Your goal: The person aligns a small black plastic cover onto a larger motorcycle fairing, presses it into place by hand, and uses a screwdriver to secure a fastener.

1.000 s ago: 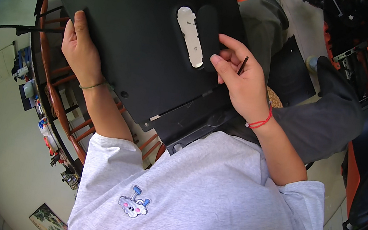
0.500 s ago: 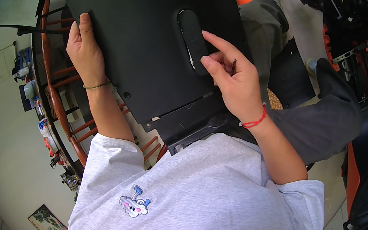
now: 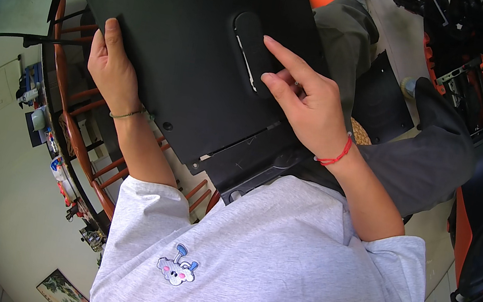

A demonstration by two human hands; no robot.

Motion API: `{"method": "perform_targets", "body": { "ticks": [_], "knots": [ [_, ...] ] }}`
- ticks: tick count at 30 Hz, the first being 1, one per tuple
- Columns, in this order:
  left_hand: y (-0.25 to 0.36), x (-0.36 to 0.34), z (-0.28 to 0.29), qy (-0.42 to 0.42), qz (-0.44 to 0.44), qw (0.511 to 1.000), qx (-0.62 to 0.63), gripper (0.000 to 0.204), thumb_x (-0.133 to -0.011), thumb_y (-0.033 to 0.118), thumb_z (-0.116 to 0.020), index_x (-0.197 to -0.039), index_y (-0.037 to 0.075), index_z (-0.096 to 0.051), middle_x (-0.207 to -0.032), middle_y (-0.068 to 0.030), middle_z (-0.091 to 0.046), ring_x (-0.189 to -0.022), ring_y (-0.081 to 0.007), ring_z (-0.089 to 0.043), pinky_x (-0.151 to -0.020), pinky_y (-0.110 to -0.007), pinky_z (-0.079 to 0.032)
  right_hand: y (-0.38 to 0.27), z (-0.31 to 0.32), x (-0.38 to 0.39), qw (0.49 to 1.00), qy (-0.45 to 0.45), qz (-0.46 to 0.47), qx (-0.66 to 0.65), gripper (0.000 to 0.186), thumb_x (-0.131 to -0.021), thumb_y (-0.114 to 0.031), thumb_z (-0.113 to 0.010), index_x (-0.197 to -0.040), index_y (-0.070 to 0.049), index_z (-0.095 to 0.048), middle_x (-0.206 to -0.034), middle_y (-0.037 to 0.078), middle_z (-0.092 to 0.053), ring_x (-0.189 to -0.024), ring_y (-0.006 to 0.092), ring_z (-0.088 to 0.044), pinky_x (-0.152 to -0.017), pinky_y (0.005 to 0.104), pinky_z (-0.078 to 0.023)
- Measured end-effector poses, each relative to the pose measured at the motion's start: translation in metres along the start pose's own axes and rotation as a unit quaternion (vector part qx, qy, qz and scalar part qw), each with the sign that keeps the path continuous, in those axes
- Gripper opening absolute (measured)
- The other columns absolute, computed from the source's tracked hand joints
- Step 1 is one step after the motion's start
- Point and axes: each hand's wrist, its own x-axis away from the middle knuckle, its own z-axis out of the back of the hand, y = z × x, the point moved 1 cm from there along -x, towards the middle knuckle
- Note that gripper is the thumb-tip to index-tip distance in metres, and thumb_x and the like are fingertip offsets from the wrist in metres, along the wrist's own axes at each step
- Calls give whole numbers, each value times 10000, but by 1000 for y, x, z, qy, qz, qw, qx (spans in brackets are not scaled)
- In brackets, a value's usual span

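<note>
Left grip (image 3: 111, 68) clamps the near-left edge of the black panel (image 3: 170, 42), steadying it on the lap, while right grip (image 3: 307, 101), two fingers spread out, presses the oval cover (image 3: 250, 44) flush.

Panel (image 3: 181, 50) lies on the lap, wooden chair (image 3: 72, 127) left.

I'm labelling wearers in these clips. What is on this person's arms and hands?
Both forearms are bare, below short light-grey T-shirt sleeves. The left hand has a thin greenish cord bracelet at the wrist; the right hand has a red string bracelet. No gloves.
</note>
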Motion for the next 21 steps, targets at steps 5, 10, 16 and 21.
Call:
{"method": "perform_targets", "body": {
  "ticks": [5,10,16,21],
  "knots": [
    [1,1,0,3,2,1000,-13,415,-1009,373,-580,-874,-16,-637,-734,42,-543,-685,-42,-434,-621,-203,-362,1,2,-7,991,9,79,106,506,-907,-94,-688,-1392,-158,-560,-694,44,-542,-582,95,-456,-574,251,-430],
    [1,-1,0,3,0,1000,-23,416,-1013,373,-574,-862,-11,-628,-720,48,-519,-680,-41,-413,-611,-205,-346,5,-2,-9,977,17,122,175,521,-913,-184,-673,-1410,-161,-518,-748,58,-634,-632,192,-622,-582,308,-529],
    [0,0,0,2,0,1000,-12,409,-1017,366,-568,-869,-11,-627,-733,47,-534,-691,-38,-428,-621,-202,-360,8,-5,-7,988,13,100,113,522,-913,-171,-676,-1411,-166,-521,-771,66,-651,-612,180,-610,-583,291,-519],
    [-3,-1,2,-5,0,1000,-9,410,-1019,365,-563,-894,-18,-638,-744,41,-551,-701,-39,-446,-634,-199,-369,18,-5,-6,999,-24,29,-33,508,-922,-125,-662,-1409,-189,-533,-704,54,-604,-580,157,-567,-585,280,-491]
  ]
}}
